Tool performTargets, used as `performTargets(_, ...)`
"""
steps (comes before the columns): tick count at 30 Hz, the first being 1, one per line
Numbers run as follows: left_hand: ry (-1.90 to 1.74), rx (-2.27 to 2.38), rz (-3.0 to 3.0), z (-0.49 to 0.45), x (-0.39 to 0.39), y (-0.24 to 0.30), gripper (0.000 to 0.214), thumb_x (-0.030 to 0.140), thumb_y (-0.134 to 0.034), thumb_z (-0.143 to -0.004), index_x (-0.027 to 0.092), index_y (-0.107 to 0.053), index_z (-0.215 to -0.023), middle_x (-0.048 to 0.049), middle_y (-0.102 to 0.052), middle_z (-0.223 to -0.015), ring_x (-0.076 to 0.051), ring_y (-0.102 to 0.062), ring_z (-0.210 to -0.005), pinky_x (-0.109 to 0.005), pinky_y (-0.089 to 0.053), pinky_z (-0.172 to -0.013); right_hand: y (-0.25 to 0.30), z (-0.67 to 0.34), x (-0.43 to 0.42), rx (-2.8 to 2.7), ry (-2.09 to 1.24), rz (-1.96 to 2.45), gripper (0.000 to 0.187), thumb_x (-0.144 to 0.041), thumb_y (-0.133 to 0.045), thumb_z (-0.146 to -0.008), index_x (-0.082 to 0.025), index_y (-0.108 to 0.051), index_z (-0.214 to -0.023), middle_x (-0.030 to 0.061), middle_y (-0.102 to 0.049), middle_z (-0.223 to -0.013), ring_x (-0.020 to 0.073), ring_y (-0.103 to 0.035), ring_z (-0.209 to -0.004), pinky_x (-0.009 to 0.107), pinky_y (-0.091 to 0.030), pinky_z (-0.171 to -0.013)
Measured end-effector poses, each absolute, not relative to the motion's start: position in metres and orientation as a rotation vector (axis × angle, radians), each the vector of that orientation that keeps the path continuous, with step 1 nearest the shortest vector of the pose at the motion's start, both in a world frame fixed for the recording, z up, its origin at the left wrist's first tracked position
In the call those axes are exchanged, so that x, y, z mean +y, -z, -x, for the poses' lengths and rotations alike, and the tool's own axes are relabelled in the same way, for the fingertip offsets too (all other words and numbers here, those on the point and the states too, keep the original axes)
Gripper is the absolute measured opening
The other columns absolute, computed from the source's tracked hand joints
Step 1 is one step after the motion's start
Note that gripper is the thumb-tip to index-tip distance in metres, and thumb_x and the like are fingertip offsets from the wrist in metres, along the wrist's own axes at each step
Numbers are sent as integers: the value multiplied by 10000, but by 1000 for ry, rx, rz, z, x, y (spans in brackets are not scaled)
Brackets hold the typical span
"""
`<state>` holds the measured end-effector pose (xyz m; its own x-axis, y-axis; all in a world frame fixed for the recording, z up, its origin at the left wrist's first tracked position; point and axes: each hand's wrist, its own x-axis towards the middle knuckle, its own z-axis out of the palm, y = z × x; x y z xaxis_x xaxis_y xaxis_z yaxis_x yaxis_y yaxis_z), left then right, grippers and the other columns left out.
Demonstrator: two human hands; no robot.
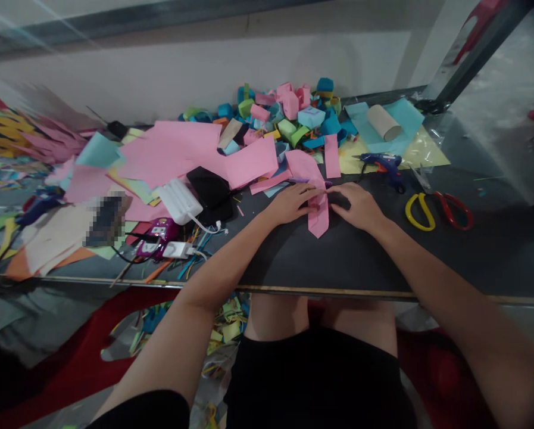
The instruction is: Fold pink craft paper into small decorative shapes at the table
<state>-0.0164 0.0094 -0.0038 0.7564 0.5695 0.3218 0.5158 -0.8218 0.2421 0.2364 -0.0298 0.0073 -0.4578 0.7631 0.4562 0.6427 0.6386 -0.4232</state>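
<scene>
A folded pink paper strip [319, 220] lies on the dark table in front of me, its near end coming to a point. My left hand [293, 204] reaches over it from the left, with fingers bent across the strip. From the other side, my right hand [355, 204] has its thumb and fingertips at the strip's right edge. Just beyond the hands, a purple pen [299, 180] lies partly under pink paper. More pink paper [302, 162] spreads beyond the strip, partly hidden by my left hand.
Scissors with yellow and red handles [421, 213] and a blue glue gun [385, 164] lie to the right. A cardboard tube [383, 123] rests on blue paper. Small folded paper pieces [289, 104] pile at the back. Leftward are pink sheets [172, 146], a white power bank [180, 201] and a power strip [158, 235].
</scene>
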Motion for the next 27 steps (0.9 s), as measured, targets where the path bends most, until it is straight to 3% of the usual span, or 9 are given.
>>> performTargets(16, -580, 869, -2766, 13, 5, 0, 422, 357, -629, -975, 242, -609, -1381, -117, -652, -1386, -247, -605, -1301, -430, -482, -1105, -5, -236, -30, -2219, -308, 1156, 378, -216, -621, -866, -261, -651, -1240, 95, -724, -1175, 306, -671, -1129, 508, -583, -952)
performTargets(27, -574, 896, -2813, 15, 6, 3, 399, 385, -611, -982, 264, -626, -1362, -117, -630, -1400, -249, -653, -1215, -400, -528, -1026, -5, -234, -26, -2370, -181, 1030, 501, -169, -521, -919, -273, -600, -1403, 92, -652, -1373, 314, -586, -1266, 584, -480, -1101)
